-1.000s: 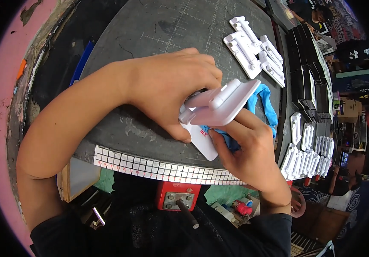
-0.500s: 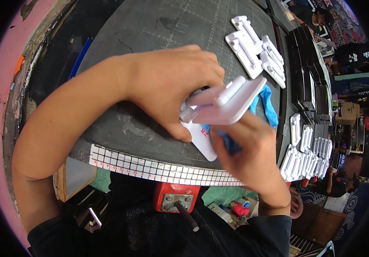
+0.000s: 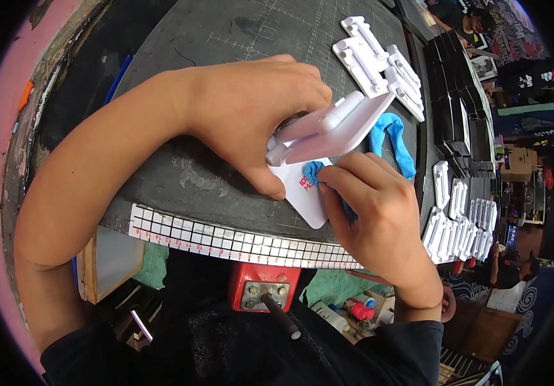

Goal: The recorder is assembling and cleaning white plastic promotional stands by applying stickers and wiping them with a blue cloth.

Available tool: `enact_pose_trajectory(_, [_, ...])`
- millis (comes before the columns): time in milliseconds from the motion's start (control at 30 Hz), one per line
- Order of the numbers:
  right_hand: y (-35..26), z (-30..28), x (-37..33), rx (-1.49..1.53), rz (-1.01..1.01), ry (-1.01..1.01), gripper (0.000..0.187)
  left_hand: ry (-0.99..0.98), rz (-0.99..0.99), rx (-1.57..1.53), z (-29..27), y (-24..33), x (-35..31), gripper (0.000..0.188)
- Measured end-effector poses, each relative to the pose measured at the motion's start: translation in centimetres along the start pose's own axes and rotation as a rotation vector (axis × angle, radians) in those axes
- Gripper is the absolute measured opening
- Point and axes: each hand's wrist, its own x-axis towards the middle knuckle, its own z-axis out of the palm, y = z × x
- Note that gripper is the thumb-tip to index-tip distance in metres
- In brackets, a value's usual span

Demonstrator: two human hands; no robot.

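Observation:
My left hand (image 3: 251, 106) is closed around a white folding phone stand (image 3: 344, 128), with the thumb pressed on its base. The stand is unfolded, its upper plate tilted up over the base. Red and blue print marks the white base, which rests on the dark table. Between the fingertips of my right hand (image 3: 377, 206), a bunched blue cloth (image 3: 313, 172) touches the base beside the print. Part of this cloth is hidden under my fingers. Another length of blue cloth (image 3: 394, 141) lies on the table beyond my right hand.
Several white stands (image 3: 370, 61) lie folded at the far right of the dark worktable (image 3: 225, 42). More stands (image 3: 463, 219) are lined up farther right, near stacked black boxes (image 3: 454, 109). A gridded ruler strip (image 3: 225, 241) runs along the near edge, above a red clamp (image 3: 265, 289).
The bunched cloth in my right hand has shifted up the base, and more of the print shows. The stand and other table items appear slightly higher in view.

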Motion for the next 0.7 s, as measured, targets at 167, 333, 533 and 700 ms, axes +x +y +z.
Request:
enact_pose_trajectory(167, [-0.1, 0.2, -0.1, -0.011, 0.009, 0.02, 0.018, 0.014, -0.011, -0.005, 0.2, 0.2, -0.1, 0.069])
enact_pose_trajectory(333, [-0.2, 0.0, -0.2, -0.004, 0.034, -0.006, 0.017, 0.064, -0.005, -0.007, 0.5, 0.3, -0.1, 0.068])
enact_pose_trajectory(533, [1.0, -0.6, 0.0, 0.183, 0.06, -0.013, 0.025, -0.003, -0.061, -0.067, 0.0, 0.2, 0.4, 0.067])
enact_pose_trajectory(700, [2.1, 0.0, 0.3, 0.191, -0.092, 0.039, 0.033, -0.016, -0.106, -0.123, 0.0, 0.4, 0.4, 0.065])
